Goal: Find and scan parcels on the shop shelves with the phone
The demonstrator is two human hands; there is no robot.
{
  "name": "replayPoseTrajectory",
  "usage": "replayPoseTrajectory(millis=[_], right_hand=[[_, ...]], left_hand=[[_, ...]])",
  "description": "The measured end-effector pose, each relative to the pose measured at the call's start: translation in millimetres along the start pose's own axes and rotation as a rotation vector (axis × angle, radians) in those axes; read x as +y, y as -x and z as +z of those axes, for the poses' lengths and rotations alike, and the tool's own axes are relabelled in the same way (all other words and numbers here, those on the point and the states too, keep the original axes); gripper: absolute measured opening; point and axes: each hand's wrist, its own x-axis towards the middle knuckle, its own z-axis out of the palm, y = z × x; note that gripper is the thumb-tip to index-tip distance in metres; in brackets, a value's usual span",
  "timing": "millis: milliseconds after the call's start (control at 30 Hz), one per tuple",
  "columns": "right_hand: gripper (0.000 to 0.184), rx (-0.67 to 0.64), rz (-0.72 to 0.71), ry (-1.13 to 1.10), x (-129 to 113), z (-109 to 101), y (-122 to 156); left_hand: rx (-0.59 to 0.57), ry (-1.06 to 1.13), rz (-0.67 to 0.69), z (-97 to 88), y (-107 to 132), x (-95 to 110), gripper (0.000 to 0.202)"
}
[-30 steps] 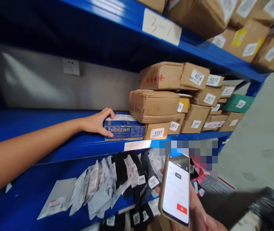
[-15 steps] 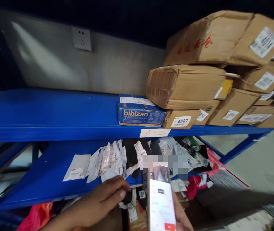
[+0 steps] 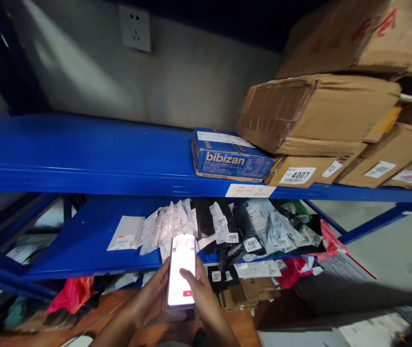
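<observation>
A smartphone (image 3: 180,289) with a bright white screen and a small red button near its bottom is held upright in front of the lower shelf. My left hand (image 3: 154,294) is closed around its left edge. On the other side my right hand (image 3: 203,294) grips the right edge, its thumb lying over the screen. Just beyond the phone, a row of plastic mailing bags (image 3: 171,219) stands packed on the lower blue shelf (image 3: 83,241). Some bags carry number labels such as 4007, 4006 and 4001.
On the upper blue shelf (image 3: 64,154) sit a blue bibizan box (image 3: 233,161) and stacked cardboard cartons (image 3: 343,113) at the right. A handwritten tag (image 3: 250,191) marks the shelf edge. Below are a pink and orange bag (image 3: 72,291) and flattened cardboard (image 3: 249,294).
The phone has moved left and away from me. My left hand has come from beside it to its left edge, and my right thumb now lies over the screen. The view has shifted.
</observation>
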Motion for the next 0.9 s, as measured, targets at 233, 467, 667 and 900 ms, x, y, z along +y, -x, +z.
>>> replayPoseTrajectory(millis=[233,467,667,900], right_hand=[[0.033,0.047,-0.005,0.084,13,13,-8],[0.032,-0.002,-0.005,0.005,20,13,-6],[0.037,-0.111,0.007,-0.081,18,5,-3],[0.043,-0.179,0.040,-0.047,14,-1,1]], left_hand=[[0.153,-0.002,-0.042,7.1,10,3,0.099],[0.118,0.047,0.028,-0.6,15,0,0.083],[0.022,0.146,0.078,0.8,21,3,0.070],[0.145,0.173,0.133,1.0,19,1,0.075]])
